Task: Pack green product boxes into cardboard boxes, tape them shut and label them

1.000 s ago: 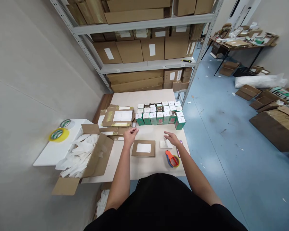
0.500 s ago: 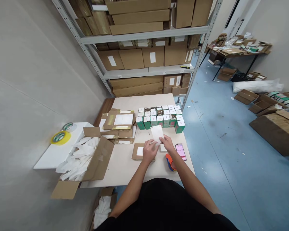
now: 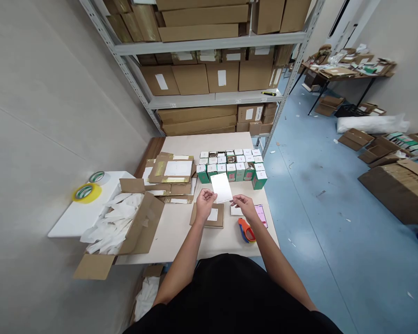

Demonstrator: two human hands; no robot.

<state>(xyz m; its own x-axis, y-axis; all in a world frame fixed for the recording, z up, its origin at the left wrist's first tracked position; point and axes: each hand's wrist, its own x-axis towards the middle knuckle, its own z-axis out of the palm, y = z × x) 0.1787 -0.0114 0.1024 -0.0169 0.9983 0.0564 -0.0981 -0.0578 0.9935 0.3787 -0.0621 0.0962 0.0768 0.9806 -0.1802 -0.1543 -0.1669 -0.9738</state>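
Both of my hands hold a blank white label [image 3: 221, 188] above the table, tilted up. My left hand [image 3: 205, 204] pinches its lower left edge, and my right hand [image 3: 244, 206] has its fingertips closed at the lower right corner. Beneath my left hand lies a flat cardboard box [image 3: 218, 221] with a white label on top. Partly under my right hand sits a white stack of labels [image 3: 236, 210]. An orange and blue tape dispenser [image 3: 246, 230] rests by my right forearm, which partly covers a phone [image 3: 261, 216] with a pink screen.
Several green-and-white small boxes [image 3: 239, 172] stand in rows behind my hands. Flattened labelled cardboard [image 3: 172, 170] is stacked at left. An open carton [image 3: 148, 227] of white scraps and tape rolls [image 3: 87, 192] are further left. A metal shelf [image 3: 209, 99] with cartons stands behind the table.
My hands have moved apart, the left one leftward. The label has shifted left and now shows a broader white face. More of the flat box's label is visible.
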